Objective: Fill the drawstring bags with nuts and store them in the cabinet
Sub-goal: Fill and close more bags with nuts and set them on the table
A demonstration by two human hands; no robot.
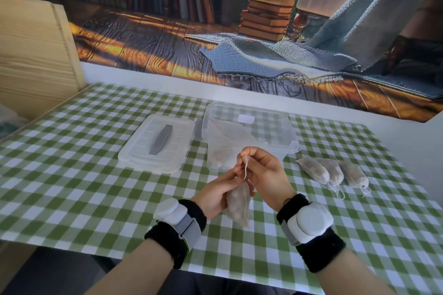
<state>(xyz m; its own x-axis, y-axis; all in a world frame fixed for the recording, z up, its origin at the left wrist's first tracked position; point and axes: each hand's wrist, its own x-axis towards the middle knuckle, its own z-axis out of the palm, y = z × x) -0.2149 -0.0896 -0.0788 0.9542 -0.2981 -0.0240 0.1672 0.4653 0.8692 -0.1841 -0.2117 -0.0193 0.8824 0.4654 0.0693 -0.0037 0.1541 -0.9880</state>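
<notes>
A small translucent drawstring bag [238, 206] filled with nuts hangs over the table between my hands. My left hand [217, 195] holds the bag by its neck and upper side. My right hand [262, 172] pinches the white drawstring [246, 167] and holds it pulled upward from the bag's neck. Three filled bags [333, 172] lie side by side on the cloth to the right. Behind my hands stands a clear plastic box [249, 134] with some nuts in its near corner and empty bags inside.
The box's clear lid [157, 142] with a grey handle lies left of the box. A green and white checked cloth [96, 175] covers the table. A light wooden cabinet [33, 55] stands at the far left. A wall mural fills the back.
</notes>
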